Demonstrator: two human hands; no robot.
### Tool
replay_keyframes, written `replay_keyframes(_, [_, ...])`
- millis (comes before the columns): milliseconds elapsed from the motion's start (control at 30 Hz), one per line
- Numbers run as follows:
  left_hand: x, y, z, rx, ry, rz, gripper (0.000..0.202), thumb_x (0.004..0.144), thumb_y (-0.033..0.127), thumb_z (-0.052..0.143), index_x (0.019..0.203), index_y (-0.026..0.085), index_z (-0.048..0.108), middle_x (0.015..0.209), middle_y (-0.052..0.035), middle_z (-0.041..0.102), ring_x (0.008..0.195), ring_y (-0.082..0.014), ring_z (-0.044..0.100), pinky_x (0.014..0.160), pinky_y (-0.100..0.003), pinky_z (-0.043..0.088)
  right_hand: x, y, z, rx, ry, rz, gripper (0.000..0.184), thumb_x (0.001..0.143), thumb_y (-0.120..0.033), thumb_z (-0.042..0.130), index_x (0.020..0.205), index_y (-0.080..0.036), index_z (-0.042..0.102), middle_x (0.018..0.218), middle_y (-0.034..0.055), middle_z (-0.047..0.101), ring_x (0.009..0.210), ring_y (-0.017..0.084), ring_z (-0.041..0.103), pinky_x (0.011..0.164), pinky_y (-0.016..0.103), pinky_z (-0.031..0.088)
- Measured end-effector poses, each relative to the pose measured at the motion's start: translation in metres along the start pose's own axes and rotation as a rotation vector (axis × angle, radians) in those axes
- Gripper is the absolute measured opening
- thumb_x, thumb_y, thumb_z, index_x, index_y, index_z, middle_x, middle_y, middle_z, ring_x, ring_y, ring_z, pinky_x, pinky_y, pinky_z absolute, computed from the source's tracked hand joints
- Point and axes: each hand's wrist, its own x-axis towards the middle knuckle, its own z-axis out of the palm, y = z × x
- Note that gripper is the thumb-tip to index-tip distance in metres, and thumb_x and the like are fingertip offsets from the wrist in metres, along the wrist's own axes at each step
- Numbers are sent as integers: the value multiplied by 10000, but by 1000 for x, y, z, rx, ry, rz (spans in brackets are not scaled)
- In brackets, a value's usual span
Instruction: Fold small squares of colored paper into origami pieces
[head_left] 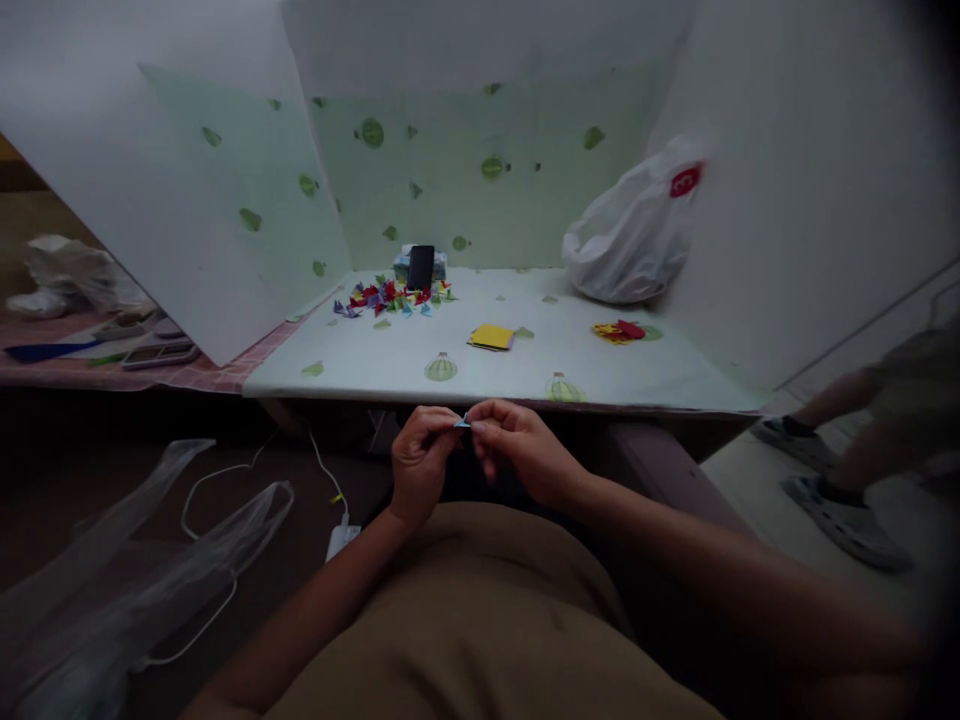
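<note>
Between my fingertips is a small light-blue folded paper (462,423), largely covered by the fingers. My left hand (424,452) pinches it from one side, and my right hand (519,445) pinches it from the other. Both hands are just in front of the table's near edge, above my lap. On the table beyond them lies a stack of square paper sheets (493,337), yellow on top. Farther back to the left is a pile of small folded paper figures (390,296) in red, purple, green, blue and yellow.
A black phone (421,268) leans on a tissue box (403,262). To the right are red and yellow paper pieces (619,332) and a full white plastic bag (634,235). White panels (217,200) flank the table (360,365). A person's legs (847,440) show at the right.
</note>
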Motion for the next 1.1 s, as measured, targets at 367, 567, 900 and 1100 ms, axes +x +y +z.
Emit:
replay_keyframes(367, [-1, -7, -5, 133, -36, 128, 48, 837, 221, 686, 824, 230, 731, 878, -30, 680, 797, -143, 629, 673, -252, 506, 0, 2, 0, 55, 5, 45, 260, 771, -340, 710, 902, -178, 555, 558, -72, 526, 429, 73, 474, 400, 197, 433])
replay_keyframes(567, [-1, -8, -5, 148, -36, 122, 32, 837, 218, 684, 821, 219, 712, 872, -31, 681, 805, -149, 633, 707, -268, 503, 1, 4, 0, 19, 3, 9, 247, 784, -344, 697, 891, -181, 545, 529, -78, 514, 424, 75, 468, 400, 196, 425])
replay_keyframes(900, [0, -9, -7, 230, -78, 175, 55, 855, 173, 649, 844, 209, 690, 879, -35, 679, 817, -150, 640, 728, -277, 505, 2, 7, -2, 0, 16, 0, 217, 785, -305, 697, 886, -179, 553, 530, -84, 513, 413, 68, 466, 399, 191, 425])
replay_keyframes(1100, [-1, -12, -8, 229, -86, 219, 71, 854, 146, 648, 874, 203, 685, 890, -29, 673, 823, -144, 636, 730, -268, 500, 2, 6, -2, 27, 8, 19, 230, 766, -301, 713, 869, -177, 548, 523, -84, 516, 407, 69, 467, 387, 189, 424])
